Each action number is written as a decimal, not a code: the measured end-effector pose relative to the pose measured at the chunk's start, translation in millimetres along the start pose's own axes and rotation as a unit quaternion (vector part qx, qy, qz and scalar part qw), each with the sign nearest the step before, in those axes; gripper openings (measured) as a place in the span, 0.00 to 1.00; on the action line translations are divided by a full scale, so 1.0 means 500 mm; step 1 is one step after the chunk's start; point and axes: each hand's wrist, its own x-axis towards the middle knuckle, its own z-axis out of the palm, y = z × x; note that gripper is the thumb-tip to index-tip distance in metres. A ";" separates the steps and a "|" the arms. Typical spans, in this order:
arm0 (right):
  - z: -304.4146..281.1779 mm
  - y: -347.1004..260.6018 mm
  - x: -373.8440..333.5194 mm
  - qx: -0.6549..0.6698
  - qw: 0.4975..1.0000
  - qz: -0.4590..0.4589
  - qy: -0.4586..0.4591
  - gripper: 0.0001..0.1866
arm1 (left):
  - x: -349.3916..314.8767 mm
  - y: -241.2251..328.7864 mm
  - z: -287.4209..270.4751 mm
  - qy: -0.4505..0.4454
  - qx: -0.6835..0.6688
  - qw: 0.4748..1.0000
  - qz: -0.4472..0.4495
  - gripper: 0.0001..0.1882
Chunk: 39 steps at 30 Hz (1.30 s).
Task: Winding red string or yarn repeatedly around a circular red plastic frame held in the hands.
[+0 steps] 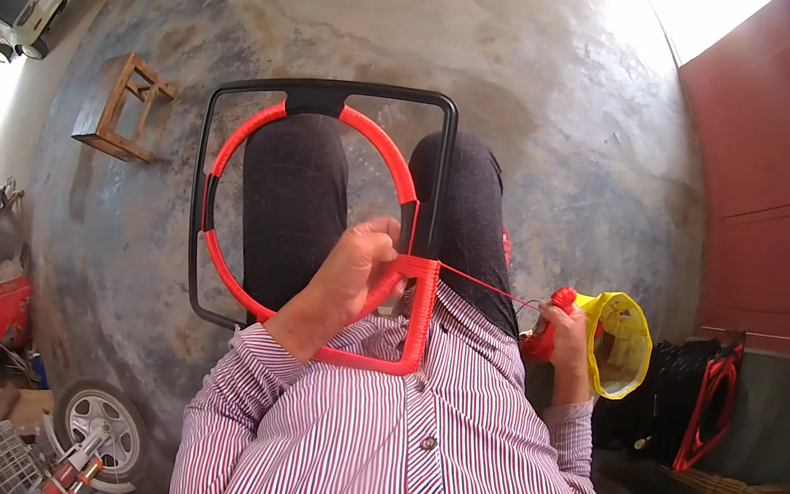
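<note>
Tension decides how neat this winding turns out: the red cord [486, 284] runs straight from the right side of the black frame [445, 173] to the right hand [565, 332], and it should stay that taut through each turn. The frame lies over the person's thighs [289, 197]; its near right corner carries red wrapping [422, 317], while the far part of that bar is bare black. The left hand [348, 271] is curled nearly closed around the near right part of the frame's ring; a firm hold there should resist twisting. The right hand is closed around a red cord bundle [565, 297], just left of the yellow container [645, 355]; its finger placement is too small to tell. Best lay each turn square to the bar, snug against its neighbour, without overlaps, and keep the bundle from snagging.
</note>
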 end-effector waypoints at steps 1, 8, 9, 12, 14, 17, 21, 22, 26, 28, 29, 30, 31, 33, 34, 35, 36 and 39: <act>0.013 0.010 0.012 -0.001 1.000 0.003 0.009 0.08 | 0.000 0.002 0.002 0.000 -0.018 1.000 -0.009 0.10; 0.098 -0.104 0.125 -0.330 0.923 -0.189 0.056 0.21 | -0.002 0.004 0.007 -0.013 -0.059 0.997 -0.040 0.14; 0.123 -0.148 0.126 -0.316 0.924 -0.210 0.043 0.21 | -0.005 0.004 0.009 -0.003 -0.062 0.997 -0.038 0.14; 0.211 -0.269 0.097 -0.301 0.897 -0.323 0.025 0.19 | -0.009 0.000 0.002 0.043 -0.011 0.998 0.034 0.17; 0.280 -0.340 0.044 -0.319 0.869 -0.379 -0.023 0.17 | -0.014 -0.001 0.012 0.073 0.037 0.989 0.123 0.19; 0.360 -0.367 0.019 -0.423 0.707 -0.552 -0.129 0.19 | -0.021 -0.008 0.044 0.092 0.134 0.944 0.286 0.21; 0.417 -0.338 0.017 -0.470 0.608 -0.594 -0.238 0.24 | -0.024 -0.022 0.043 0.107 0.149 0.944 0.274 0.17; 0.414 -0.335 0.021 -0.439 0.643 -0.607 -0.159 0.25 | -0.022 -0.020 0.031 0.119 0.148 0.950 0.246 0.16; 0.364 -0.291 0.061 -0.302 0.752 -0.584 0.041 0.29 | -0.001 -0.012 -0.001 0.144 0.074 0.980 0.112 0.15; 0.324 -0.252 0.070 -0.287 0.791 -0.538 0.042 0.29 | 0.006 -0.015 -0.003 0.152 0.018 0.986 0.061 0.17; 0.311 -0.234 0.069 -0.323 0.787 -0.526 -0.010 0.28 | 0.003 -0.010 0.007 0.166 0.000 0.985 0.038 0.17; 0.303 -0.223 0.061 -0.356 0.779 -0.512 -0.063 0.26 | 0.002 -0.008 0.012 0.182 -0.017 0.983 0.016 0.17; 0.298 -0.214 0.052 -0.388 0.769 -0.496 -0.115 0.25 | 0.005 -0.010 0.010 0.129 -0.041 0.991 0.017 0.19; 0.319 -0.215 0.017 -0.413 0.757 -0.496 -0.102 0.23 | 0.000 0.001 0.019 0.056 -0.036 0.998 0.013 0.20; 0.331 -0.219 0.004 -0.425 0.751 -0.496 -0.095 0.21 | -0.003 0.006 0.024 0.020 -0.033 0.999 0.011 0.21; 0.335 -0.210 0.009 -0.439 0.745 -0.494 -0.091 0.23 | -0.005 0.006 0.027 0.027 -0.029 0.999 0.004 0.21; 0.338 -0.205 0.013 -0.429 0.755 -0.486 -0.094 0.22 | -0.006 0.007 0.030 0.034 -0.025 0.999 0.000 0.20; 0.335 -0.202 0.022 -0.349 0.812 -0.455 -0.112 0.20 | -0.006 0.008 0.023 0.030 -0.070 0.997 -0.026 0.19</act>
